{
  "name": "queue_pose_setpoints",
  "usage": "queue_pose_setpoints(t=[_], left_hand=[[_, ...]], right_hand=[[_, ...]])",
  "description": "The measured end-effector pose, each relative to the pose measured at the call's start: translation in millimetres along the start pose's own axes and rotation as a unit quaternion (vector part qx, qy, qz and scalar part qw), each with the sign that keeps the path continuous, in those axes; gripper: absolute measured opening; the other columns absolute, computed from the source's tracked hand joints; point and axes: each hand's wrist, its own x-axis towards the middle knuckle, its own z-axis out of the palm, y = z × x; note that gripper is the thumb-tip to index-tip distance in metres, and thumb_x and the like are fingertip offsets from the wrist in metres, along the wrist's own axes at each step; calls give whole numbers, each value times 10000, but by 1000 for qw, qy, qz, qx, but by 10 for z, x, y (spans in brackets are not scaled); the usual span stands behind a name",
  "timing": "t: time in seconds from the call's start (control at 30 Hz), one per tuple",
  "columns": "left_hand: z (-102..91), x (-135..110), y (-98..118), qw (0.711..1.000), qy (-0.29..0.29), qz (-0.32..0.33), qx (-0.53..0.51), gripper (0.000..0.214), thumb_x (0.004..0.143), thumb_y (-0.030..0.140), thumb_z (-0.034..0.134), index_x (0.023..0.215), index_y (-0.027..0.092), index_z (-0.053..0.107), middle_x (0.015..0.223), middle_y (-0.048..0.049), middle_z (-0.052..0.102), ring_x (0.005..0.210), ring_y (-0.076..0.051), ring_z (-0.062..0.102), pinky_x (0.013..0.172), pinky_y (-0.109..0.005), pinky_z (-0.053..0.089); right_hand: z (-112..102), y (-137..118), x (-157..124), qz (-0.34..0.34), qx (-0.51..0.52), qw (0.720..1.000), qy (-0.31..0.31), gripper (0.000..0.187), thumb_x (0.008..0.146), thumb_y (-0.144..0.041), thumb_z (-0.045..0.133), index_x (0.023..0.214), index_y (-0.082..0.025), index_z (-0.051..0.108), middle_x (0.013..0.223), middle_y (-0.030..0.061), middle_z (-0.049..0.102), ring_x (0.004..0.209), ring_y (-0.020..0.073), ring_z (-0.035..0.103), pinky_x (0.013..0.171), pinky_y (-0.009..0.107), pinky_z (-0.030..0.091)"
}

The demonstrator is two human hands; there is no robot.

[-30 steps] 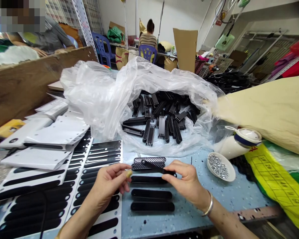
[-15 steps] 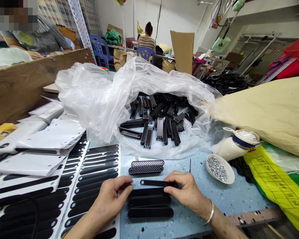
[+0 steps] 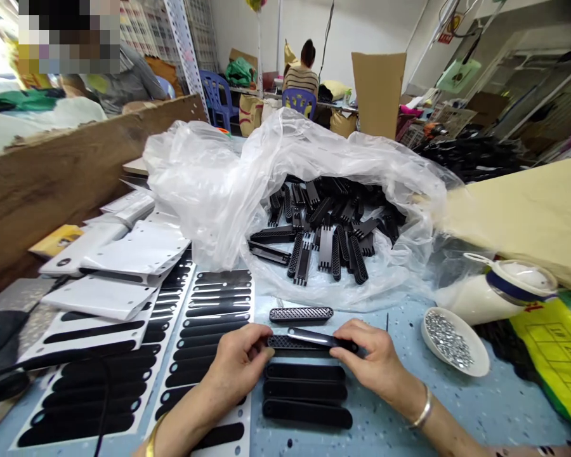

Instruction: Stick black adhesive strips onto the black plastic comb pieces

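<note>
My right hand [image 3: 368, 349] pinches one end of a thin black adhesive strip [image 3: 309, 337] that has a small hole near its free end. The strip slants just above a black lattice-faced plastic bar [image 3: 285, 343]. At that bar's left end, the thumb and fingers of my left hand [image 3: 242, 355] are closed on it. Nearer to me lie several smooth black bars [image 3: 305, 389] in a stack of rows. Beyond my hands rests another lattice-faced bar [image 3: 301, 314].
A clear plastic bag [image 3: 209, 197] spills many black bars [image 3: 324, 247]. Sheets of black strips [image 3: 209, 317] lie left. At right are a bowl [image 3: 480, 365] of small metal pieces [image 3: 450, 339] and a white bottle [image 3: 471, 295]. Two people sit beyond.
One lattice-faced bar has come toward me from beside the other, and my left hand now grips its end. The strip in my right hand has tilted over it. The view has shifted left.
</note>
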Motion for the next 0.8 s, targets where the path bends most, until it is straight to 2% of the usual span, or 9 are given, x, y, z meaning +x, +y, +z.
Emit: queue_pose_setpoints(t=[0.13,0.37,0.8], left_hand=[[10,-36,-30,1000,-10,-1,-2,210,711,161,660,895,198,753,686,-5,687,604,-163,614,595,-237,462],[-7,-11,-67,999,-36,8,24,197,767,163,610,894,163,760,727,-34,722,650,-180,649,620,-248,474],[-18,-24,-23,998,-49,-7,25,193,764,178,615,893,153,757,742,-47,730,637,-176,639,596,-248,472]], right_hand=[[-20,-47,-26,-31,-10,999,16,87,809,-204,685,875,-196,741,847,87,740,750,222,705,669,341,599],[80,-130,66,-76,-19,997,-27,114,828,-153,654,907,-181,730,855,95,743,776,232,703,690,364,603],[122,-117,89,-74,-40,995,-60,91,844,-150,632,888,-178,706,836,87,723,751,220,683,690,359,579]])
